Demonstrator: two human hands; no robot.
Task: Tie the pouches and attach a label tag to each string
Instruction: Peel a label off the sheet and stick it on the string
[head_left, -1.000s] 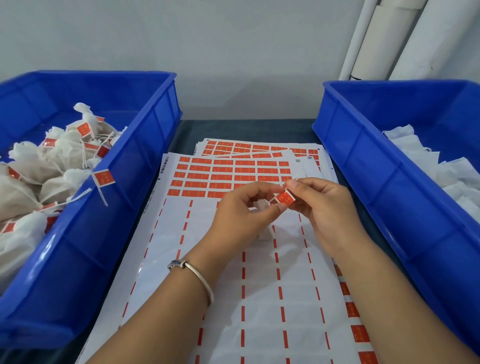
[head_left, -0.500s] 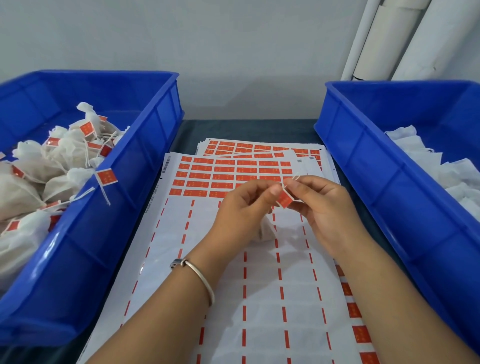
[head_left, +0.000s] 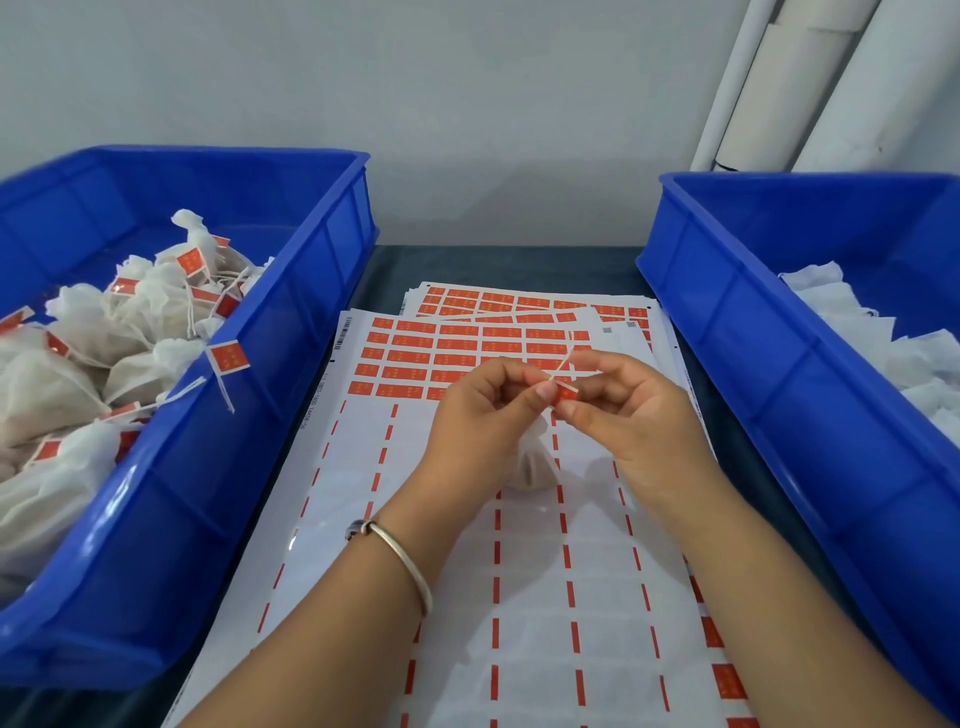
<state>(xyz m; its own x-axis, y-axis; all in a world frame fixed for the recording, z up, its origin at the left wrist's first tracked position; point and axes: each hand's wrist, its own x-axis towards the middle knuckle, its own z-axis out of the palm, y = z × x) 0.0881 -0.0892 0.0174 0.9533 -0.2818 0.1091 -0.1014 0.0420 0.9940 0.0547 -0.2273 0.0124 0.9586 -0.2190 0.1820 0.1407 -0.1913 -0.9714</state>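
- Sitting on the far left is a blue bin (head_left: 270, 374) full of white pouches (head_left: 135, 332) that are tied shut, and each one has a small red tag on its string.
- One of those red tags, the hanging tag (head_left: 228, 357), sticks out over the bin's inner edge with its string dangling down.
- Next comes the sticker sheet (head_left: 467, 571), lying flat on the dark table (head_left: 519, 262) between the two bins. Rows of red stickers (head_left: 415, 358) are at its far end, and the near part is mostly bare white with red dashes.
- More sheets lie under it and peek out at the far end.
- The left hand (head_left: 478, 415) is above the sheet, with a silver bracelet (head_left: 405, 558) on its wrist. Its thumb and finger pinch the red label tag (head_left: 563, 391).
- The white string (head_left: 563, 361) runs up out of the tag, between the two hands.
- A small white pouch (head_left: 532, 462) hangs just below the hands, partly hidden by the left hand.
- The right hand (head_left: 628, 415) pinches the same tag from the other side with its fingertips.
- On the far right is a second blue bin (head_left: 753, 374) with plain white pouches (head_left: 883, 353) that have no tags showing.
- White pipes (head_left: 789, 88) stand against the wall behind it.
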